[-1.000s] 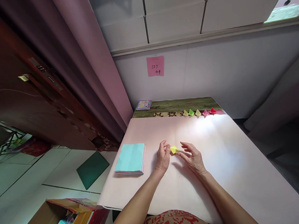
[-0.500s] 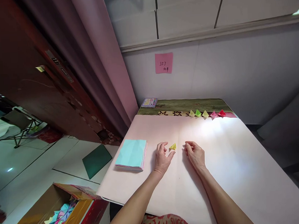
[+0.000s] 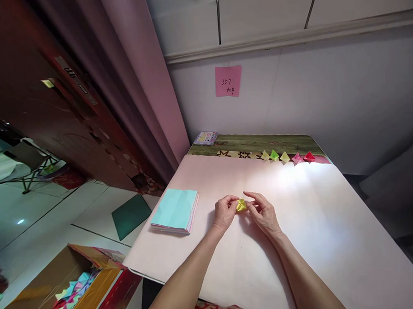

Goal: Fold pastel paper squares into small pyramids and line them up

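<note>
A: What are we looking at, hands-wise?

B: We're looking down at a pale table (image 3: 317, 222). We're holding a small yellow folded piece (image 3: 241, 205) btw both hands, right at the tabletop. Can't tell if it's touching the surface or lifted a bit.

A: Which hand's nearer to it?

B: Neither, both are on it. The left hand (image 3: 225, 212) is pinching its left side and the right hand (image 3: 265, 213) its right side, fingers curled in. The piece is sitting straight ahead of us, mid-table, dead centre btw the two hands.

A: Long axis? Which way's it pointing?

B: It's tiny, so approx. only: it seems to be running left-right, hand to hand, w/ one corner peaking away from us, toward the wall. The folds are too small to read.

A: Anything else nearby?

B: A stack of paper (image 3: 175, 210), light-blue sheet on top, is lying left of the left hand, not touching it. A row of folded pieces (image 3: 284, 157) in green, yellow, pink and red is sitting along the far edge, well apart. A cardboard box (image 3: 61, 296) of paper bits is standing on the floor, lower left.
</note>
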`<state>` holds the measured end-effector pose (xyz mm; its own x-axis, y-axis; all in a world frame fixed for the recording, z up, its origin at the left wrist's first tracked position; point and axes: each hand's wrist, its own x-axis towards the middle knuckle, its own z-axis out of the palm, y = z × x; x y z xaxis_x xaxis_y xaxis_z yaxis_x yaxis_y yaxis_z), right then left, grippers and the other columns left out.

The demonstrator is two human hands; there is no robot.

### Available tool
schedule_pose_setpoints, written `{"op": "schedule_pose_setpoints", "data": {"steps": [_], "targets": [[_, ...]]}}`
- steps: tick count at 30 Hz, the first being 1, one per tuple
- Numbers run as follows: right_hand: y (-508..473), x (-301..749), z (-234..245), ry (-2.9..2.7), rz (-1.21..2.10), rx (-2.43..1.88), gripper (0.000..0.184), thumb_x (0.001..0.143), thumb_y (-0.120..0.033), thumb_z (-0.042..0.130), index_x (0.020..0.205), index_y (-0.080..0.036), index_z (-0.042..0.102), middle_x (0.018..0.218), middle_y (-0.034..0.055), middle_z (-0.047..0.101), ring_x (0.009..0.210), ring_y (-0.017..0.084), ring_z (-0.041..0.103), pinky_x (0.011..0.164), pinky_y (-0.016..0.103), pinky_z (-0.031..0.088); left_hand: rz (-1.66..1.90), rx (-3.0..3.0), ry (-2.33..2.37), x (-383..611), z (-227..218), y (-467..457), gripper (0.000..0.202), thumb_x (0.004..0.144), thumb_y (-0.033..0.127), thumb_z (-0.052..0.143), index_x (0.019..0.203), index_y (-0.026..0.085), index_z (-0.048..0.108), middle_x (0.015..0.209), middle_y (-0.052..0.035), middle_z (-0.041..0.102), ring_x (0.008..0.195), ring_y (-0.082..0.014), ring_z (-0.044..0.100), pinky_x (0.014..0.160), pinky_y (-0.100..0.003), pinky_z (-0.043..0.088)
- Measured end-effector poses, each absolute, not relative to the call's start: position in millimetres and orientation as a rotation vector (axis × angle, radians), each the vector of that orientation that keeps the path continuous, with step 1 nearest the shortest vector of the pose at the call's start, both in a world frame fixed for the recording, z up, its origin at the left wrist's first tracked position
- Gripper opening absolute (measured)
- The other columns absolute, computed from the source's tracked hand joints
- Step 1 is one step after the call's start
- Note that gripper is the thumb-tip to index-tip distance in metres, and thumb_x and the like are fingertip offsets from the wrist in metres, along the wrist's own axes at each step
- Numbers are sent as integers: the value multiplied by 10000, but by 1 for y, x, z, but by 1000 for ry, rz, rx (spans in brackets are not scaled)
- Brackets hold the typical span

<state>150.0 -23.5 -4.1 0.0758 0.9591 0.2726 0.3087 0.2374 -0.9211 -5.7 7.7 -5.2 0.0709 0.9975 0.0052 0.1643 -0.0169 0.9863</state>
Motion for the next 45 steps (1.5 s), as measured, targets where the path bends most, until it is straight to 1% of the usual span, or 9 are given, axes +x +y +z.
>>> {"op": "schedule_pose_setpoints", "data": {"steps": [5,9,13,16,18,25,32,37,45], "targets": [[-23,152,-8,-1561,748,-1222,211,841,-324,585,960,-245,740,1054,69,678,871,191,658,726,315,557,971,1529,1248,-10,0,7,205,786,220,549,861,183,736,816,-42,715,730,-155,632,668,-263,508],[-23,152,-12,-1580,746,-1246,215,854,-385,597,895,-230,740,935,72,712,777,192,660,703,320,546,1022,1567,1304,-14,4,5,211,801,249,581,933,185,732,894,-55,712,746,-157,640,706,-281,519],[-24,152,-14,-1584,657,-1328,246,868,-418,574,891,-242,744,906,60,725,748,189,664,682,310,534,1125,1693,1297,-16,6,0,164,812,289,612,872,195,732,881,-48,687,729,-147,614,691,-271,501],[-25,153,-16,-1605,627,-1352,232,869,-405,575,895,-252,747,915,48,726,758,186,669,688,304,530,1068,1721,1270,-14,4,-3,86,765,248,655,778,192,719,785,-28,666,661,-136,581,625,-255,470],[-25,154,-16,-1616,620,-1353,221,869,-390,574,899,-255,746,924,44,725,767,187,670,698,305,527,1069,1713,1288,-12,2,-4,65,755,213,648,731,192,705,745,-20,655,668,-140,578,627,-254,458],[-27,161,-11,-1620,566,-1479,193,834,-333,546,847,-233,710,851,31,725,660,170,635,638,292,492,1105,1693,1288,-19,4,-4,67,759,191,628,724,191,685,732,-5,657,661,-131,567,635,-241,443],[-28,162,-10,-1732,582,-1525,201,820,-312,502,890,-228,671,807,15,723,633,157,623,620,265,464,1030,1851,1318,-27,-1,-8,91,815,160,577,776,182,656,725,11,658,616,-104,539,605,-214,416],[-29,162,-10,-1850,481,-1491,247,831,-217,481,1027,-245,629,804,-13,698,653,141,609,625,237,440,971,2095,1216,-33,-2,-8,214,836,72,529,940,206,659,886,-9,685,767,-124,597,718,-231,454],[-31,167,-9,-2030,367,-1428,235,872,-169,476,938,-246,688,860,6,684,710,134,606,649,215,412,784,2289,1185,-38,4,-12,280,855,46,510,967,240,679,923,-7,672,879,-139,612,773,-232,459]]}}
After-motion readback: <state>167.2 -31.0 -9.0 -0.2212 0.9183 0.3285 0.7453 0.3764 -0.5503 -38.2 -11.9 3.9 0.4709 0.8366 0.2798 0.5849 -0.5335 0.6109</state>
